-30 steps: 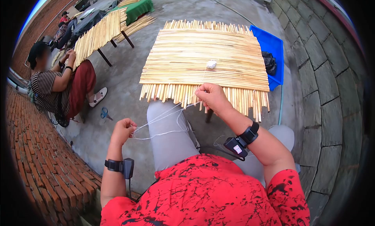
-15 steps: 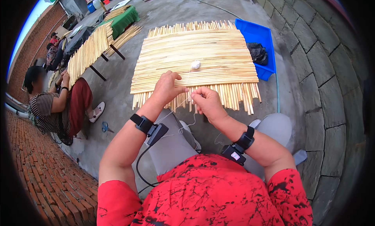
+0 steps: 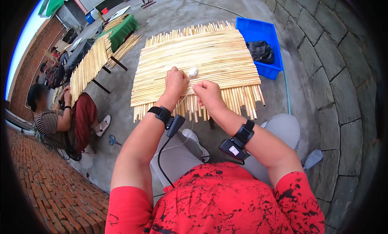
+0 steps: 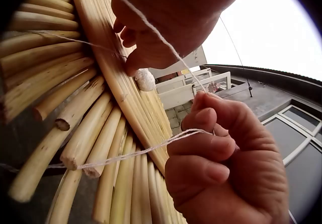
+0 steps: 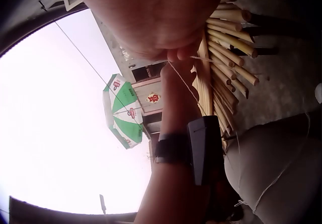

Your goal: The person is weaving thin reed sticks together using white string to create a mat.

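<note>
Above the near edge of the layered reed stalks point(image 3: 194, 48), my right fingers point(image 4: 201, 116) pinch white string point(image 4: 161, 37) while my left fingers point(image 4: 133, 60), their hold hidden, bend near a white wad point(image 3: 193, 72).

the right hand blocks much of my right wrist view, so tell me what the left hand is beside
Observer: The left hand is at the sticks, beside a white wad.
Operator: any scissors around
Observer: Yes, scissors lie on the floor, off to the left.
Operator: anything by the right end of the sticks
Observer: Yes, a blue crate.
</note>
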Demonstrator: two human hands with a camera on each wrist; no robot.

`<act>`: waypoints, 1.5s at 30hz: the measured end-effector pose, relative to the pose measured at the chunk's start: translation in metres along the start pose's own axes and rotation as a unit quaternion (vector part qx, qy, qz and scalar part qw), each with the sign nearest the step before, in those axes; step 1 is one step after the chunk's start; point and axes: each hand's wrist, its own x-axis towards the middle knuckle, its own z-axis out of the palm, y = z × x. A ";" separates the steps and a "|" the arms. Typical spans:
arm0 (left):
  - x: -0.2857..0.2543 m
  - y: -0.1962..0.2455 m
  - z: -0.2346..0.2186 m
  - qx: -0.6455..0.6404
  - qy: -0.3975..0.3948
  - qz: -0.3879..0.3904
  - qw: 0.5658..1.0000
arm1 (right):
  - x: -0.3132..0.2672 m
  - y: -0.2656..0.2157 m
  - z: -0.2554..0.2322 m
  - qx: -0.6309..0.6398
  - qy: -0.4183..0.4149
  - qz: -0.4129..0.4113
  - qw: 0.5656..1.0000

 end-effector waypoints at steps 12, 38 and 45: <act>-0.020 0.007 -0.048 -0.534 -0.164 -0.254 0.789 | 0.033 0.001 0.012 -0.068 -0.010 -0.031 0.997; -0.038 -0.054 -0.137 -0.652 -0.061 -0.244 0.715 | -0.218 -0.173 -0.253 -0.020 0.148 -0.272 0.950; -0.007 -0.056 -0.118 -0.617 -0.008 -0.298 0.728 | -0.403 -0.172 -0.524 -0.016 0.598 -0.372 0.710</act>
